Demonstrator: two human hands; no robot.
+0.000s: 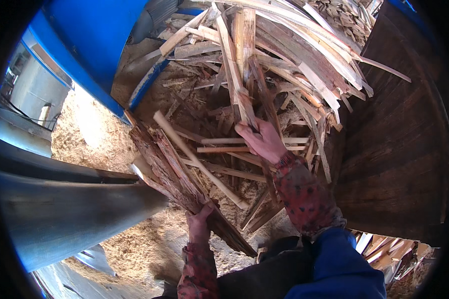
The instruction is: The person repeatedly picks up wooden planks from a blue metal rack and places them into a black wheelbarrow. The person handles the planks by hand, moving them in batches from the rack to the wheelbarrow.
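My left hand (200,223) is closed around a bundle of rough bark-covered wood slabs (167,167), which slants from the upper left down toward my body. My right hand (262,142) grips the near end of a long wood strip (230,70), whose far part reaches over the pile of scrap wood (197,65). Between my hands lies a slim pale stick (199,159), apart from my fingers at its visible length. Red patterned sleeves cover both forearms. The palm sides of both hands are hidden.
Long slats (304,45) are heaped at the far right. A dark brown panel (394,149) stands on the right, and blue sheet metal (85,40) at the upper left. A grey metal surface (75,204) juts in from the left. Sawdust (95,134) covers the floor.
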